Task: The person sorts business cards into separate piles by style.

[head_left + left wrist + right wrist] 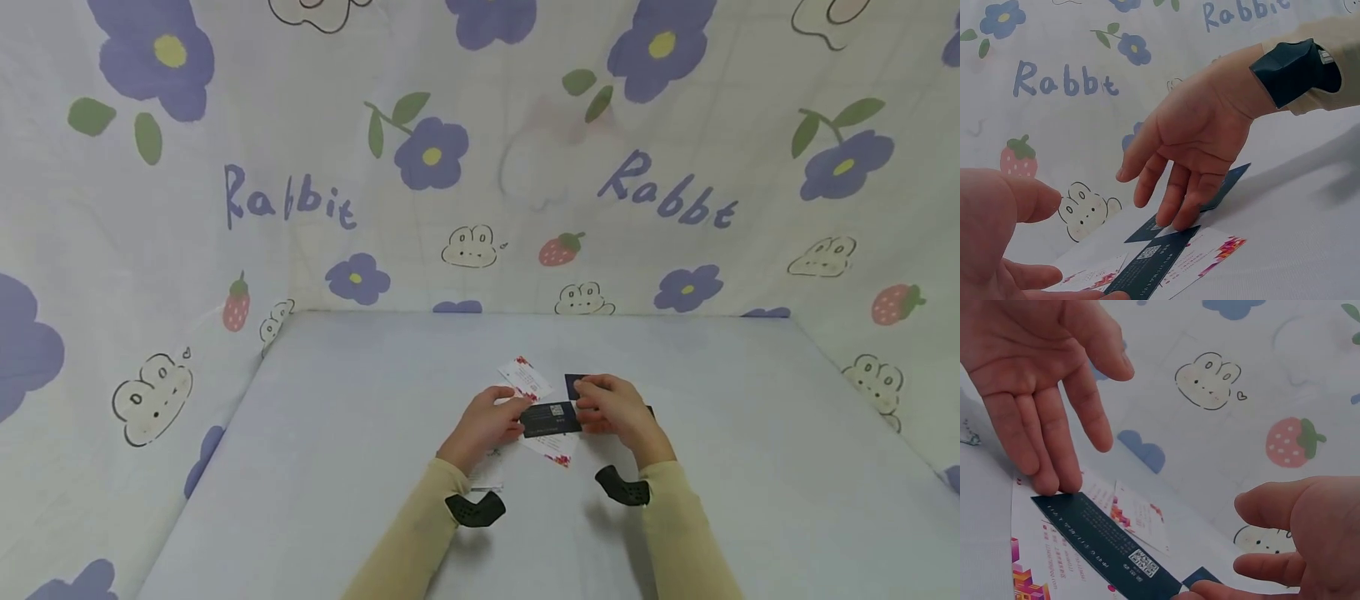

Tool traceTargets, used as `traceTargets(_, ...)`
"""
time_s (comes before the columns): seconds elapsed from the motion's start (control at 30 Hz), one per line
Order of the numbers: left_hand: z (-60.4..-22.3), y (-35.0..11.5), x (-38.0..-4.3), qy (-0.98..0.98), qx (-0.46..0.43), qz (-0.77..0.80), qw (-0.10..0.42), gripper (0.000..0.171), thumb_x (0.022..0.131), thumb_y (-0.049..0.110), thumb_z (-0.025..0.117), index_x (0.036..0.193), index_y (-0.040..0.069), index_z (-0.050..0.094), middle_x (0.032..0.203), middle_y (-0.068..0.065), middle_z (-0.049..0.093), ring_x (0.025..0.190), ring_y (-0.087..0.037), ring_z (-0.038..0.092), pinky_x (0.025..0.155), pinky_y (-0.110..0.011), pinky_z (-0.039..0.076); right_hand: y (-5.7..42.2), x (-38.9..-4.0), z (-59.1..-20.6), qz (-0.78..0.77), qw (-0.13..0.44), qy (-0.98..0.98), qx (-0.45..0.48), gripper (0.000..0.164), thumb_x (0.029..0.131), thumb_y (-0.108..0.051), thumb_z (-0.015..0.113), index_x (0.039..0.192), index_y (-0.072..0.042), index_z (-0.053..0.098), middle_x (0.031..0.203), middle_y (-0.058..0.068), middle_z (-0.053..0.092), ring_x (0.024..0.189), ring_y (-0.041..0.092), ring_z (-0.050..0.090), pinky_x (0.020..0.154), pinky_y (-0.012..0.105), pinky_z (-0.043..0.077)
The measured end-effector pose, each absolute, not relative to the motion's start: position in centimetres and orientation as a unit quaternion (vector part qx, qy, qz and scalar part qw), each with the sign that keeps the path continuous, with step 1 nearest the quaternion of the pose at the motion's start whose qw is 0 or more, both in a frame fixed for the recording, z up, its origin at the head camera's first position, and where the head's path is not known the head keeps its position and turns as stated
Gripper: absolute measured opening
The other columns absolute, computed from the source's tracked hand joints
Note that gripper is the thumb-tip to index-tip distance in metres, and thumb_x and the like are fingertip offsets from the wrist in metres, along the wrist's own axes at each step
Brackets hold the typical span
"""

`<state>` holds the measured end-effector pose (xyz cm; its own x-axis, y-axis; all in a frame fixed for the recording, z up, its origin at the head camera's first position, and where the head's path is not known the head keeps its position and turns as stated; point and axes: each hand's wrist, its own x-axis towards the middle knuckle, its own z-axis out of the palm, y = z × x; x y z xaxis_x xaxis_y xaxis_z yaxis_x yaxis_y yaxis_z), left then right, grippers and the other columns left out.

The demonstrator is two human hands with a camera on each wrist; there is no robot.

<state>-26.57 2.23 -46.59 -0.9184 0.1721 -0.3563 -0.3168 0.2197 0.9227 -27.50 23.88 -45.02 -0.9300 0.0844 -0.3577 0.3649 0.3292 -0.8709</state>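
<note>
Nearest are the pale yellow fabric sleeves [420, 529], with a curved black wrist piece [622, 486] by each cuff. Just inside the left wrist lies white printed paper [487, 473], partly hidden by the arm.

The left hand [486, 427] and right hand [618, 412] face each other, fingers extended and thumbs free, so neither is clenched. Between them lies the thin, dark teal rectangular card [545, 421], printed with pale text and a square code; fingertips touch its opposite ends, probably to steady it without bending it. It overlaps a white card with red and orange printing [555, 451], whose edge juts out on the near side. The cards look stiff, smooth and crisp-cornered.

Just beyond the left fingertips, a second white floral-looking card [527, 375] lies at a slant; another dark card [572, 386] shows behind the right hand, which hides much of it.

Past both hands, the pale, smooth surface [360, 392] meets softly creased hanging fabric patterned with purple flowers [480, 142].
</note>
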Motion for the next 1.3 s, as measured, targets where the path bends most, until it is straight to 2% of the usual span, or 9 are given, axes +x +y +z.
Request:
traceTargets(0.23, -46.8, 2.1, -26.6, 0.745, -0.046, 0.635, 0.199, 0.059, 0.099, 0.041, 0.064, 0.147, 0.011, 0.049, 0.125, -0.011, 0.065, 0.094, -0.017, 0.066, 0.088, -0.029, 0.06, 24.0, -27.8, -45.3, -0.574, 0.117, 0.795, 0.154, 0.058, 0.104, -0.033, 0.058, 0.148, 0.001, 0.042, 0.117, 0.016, 0.067, 0.077, 0.011, 0.063, 0.067, 0.023, 0.054)
traceTargets(0.37, -46.9, 2.1, -26.7, 0.739, -0.046, 0.641, 0.202, 0.058, 0.1, 0.04, 0.064, 0.147, 0.01, 0.049, 0.127, -0.013, 0.065, 0.094, -0.016, 0.065, 0.089, -0.03, 0.06, 24.0, -27.7, -45.3, -0.569, 0.111, 0.8, 0.155, 0.052, 0.102, -0.025, 0.062, 0.145, 0.0, 0.048, 0.115, 0.014, 0.068, 0.076, 0.011, 0.06, 0.066, 0.023, 0.051)
traceTargets(0.53, -46.9, 2.0, -26.7, 0.734, -0.041, 0.647, 0.203, 0.057, 0.1, 0.038, 0.064, 0.146, 0.009, 0.049, 0.127, -0.016, 0.065, 0.093, -0.017, 0.066, 0.091, -0.032, 0.06, 23.8, -27.8, -45.7, -0.54, 0.096, 0.825, 0.139, 0.042, 0.097, -0.01, 0.065, 0.138, -0.001, 0.056, 0.09, 0.005, 0.063, 0.071, 0.012, 0.056, 0.062, 0.024, 0.048)
traceTargets(0.63, -46.9, 1.7, -26.6, 0.732, -0.038, 0.649, 0.204, 0.057, 0.1, 0.039, 0.064, 0.145, 0.009, 0.05, 0.127, -0.016, 0.066, 0.095, -0.018, 0.067, 0.092, -0.032, 0.06, 23.7, -27.9, -45.9, -0.526, 0.091, 0.835, 0.132, 0.04, 0.095, -0.008, 0.066, 0.134, -0.001, 0.059, 0.083, 0.003, 0.063, 0.068, 0.012, 0.056, 0.059, 0.025, 0.045)
traceTargets(0.73, -46.9, 1.5, -26.6, 0.73, -0.037, 0.65, 0.206, 0.056, 0.099, 0.041, 0.064, 0.144, 0.009, 0.051, 0.125, -0.015, 0.066, 0.095, -0.018, 0.068, 0.093, -0.032, 0.06, 23.6, -27.8, -45.9, -0.513, 0.09, 0.844, 0.133, 0.04, 0.094, -0.009, 0.067, 0.133, -0.002, 0.061, 0.088, 0.006, 0.068, 0.067, 0.012, 0.059, 0.059, 0.025, 0.045)
traceTargets(0.93, -46.5, 0.9, -26.8, 0.734, -0.027, 0.653, 0.185, 0.052, 0.1, 0.035, 0.064, 0.143, 0.009, 0.053, 0.119, -0.014, 0.069, 0.091, -0.017, 0.068, 0.088, -0.031, 0.06, 23.4, -27.5, -44.9, -0.505, 0.099, 0.847, 0.136, 0.041, 0.095, -0.012, 0.067, 0.135, -0.005, 0.059, 0.115, 0.016, 0.069, 0.075, 0.016, 0.063, 0.061, 0.025, 0.049)
traceTargets(1.17, -45.0, 0.3, -26.9, 0.732, -0.007, 0.67, 0.124, 0.047, 0.096, 0.006, 0.067, 0.141, 0.006, 0.054, 0.108, -0.015, 0.072, 0.076, -0.014, 0.067, 0.079, -0.033, 0.063, 23.0, -26.9, -42.9, -0.524, 0.086, 0.841, 0.102, 0.043, 0.095, -0.01, 0.064, 0.137, -0.003, 0.057, 0.108, 0.014, 0.07, 0.074, 0.015, 0.061, 0.06, 0.025, 0.051)
traceTargets(1.3, -44.0, -0.1, -26.7, 0.734, 0.007, 0.671, 0.105, 0.044, 0.094, 0.0, 0.068, 0.136, 0.008, 0.058, 0.101, -0.014, 0.07, 0.071, -0.014, 0.067, 0.071, -0.029, 0.063, 22.6, -26.4, -42.0, -0.523, 0.078, 0.844, 0.089, 0.043, 0.095, -0.01, 0.065, 0.137, -0.003, 0.057, 0.107, 0.015, 0.071, 0.073, 0.015, 0.061, 0.06, 0.025, 0.052)
